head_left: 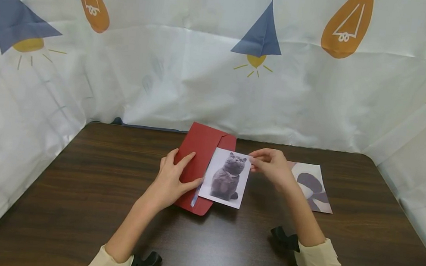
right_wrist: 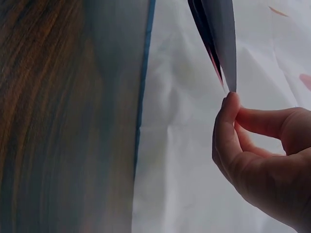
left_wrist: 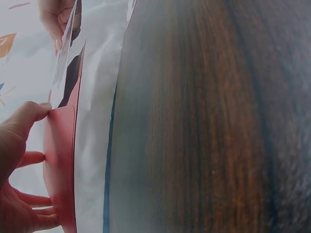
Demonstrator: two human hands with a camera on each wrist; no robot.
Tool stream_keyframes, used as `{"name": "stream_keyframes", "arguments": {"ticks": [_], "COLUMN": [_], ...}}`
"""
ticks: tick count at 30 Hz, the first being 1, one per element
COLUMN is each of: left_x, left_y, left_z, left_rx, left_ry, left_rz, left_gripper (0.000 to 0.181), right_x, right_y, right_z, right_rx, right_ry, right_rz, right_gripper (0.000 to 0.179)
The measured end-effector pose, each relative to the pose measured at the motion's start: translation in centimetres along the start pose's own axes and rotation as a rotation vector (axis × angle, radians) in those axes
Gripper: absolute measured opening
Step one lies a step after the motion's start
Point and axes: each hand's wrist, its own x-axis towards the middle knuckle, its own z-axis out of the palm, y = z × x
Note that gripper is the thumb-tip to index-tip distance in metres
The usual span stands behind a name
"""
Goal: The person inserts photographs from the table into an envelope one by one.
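Observation:
A red envelope [head_left: 197,157] lies slanted on the table, its opening facing right. My left hand [head_left: 170,180] rests on it with fingers spread, the thumb near the opening's edge. A square photo card of a grey cat [head_left: 227,180] overlaps the envelope's right side. My right hand [head_left: 271,167] pinches the card's upper right corner between thumb and fingertips. In the right wrist view the pinched card [right_wrist: 226,43] appears nearly edge-on. From the left wrist view, the card [left_wrist: 62,73] stands at the mouth of the envelope [left_wrist: 60,141]. Whether its left edge is inside is unclear.
Another photo card [head_left: 314,189] with dark rounded shapes lies to the right, partly behind my right forearm. The dark wooden table [head_left: 73,205] ends at a white patterned curtain [head_left: 156,79]. Black wrist straps [head_left: 146,264] sit at both cuffs.

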Motion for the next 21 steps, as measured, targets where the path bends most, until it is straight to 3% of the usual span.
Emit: {"name": "stream_keyframes", "arguments": {"ticks": [21], "left_x": [0.0], "left_y": [0.0], "left_z": [0.3], "left_rx": [0.001], "left_ry": [0.033], "left_rz": [0.059], "left_gripper": [0.074], "right_x": [-0.2], "right_y": [-0.2], "right_z": [1.6], "right_rx": [0.077], "right_ry": [0.014], "right_rz": [0.05], "right_gripper": [0.027]}}
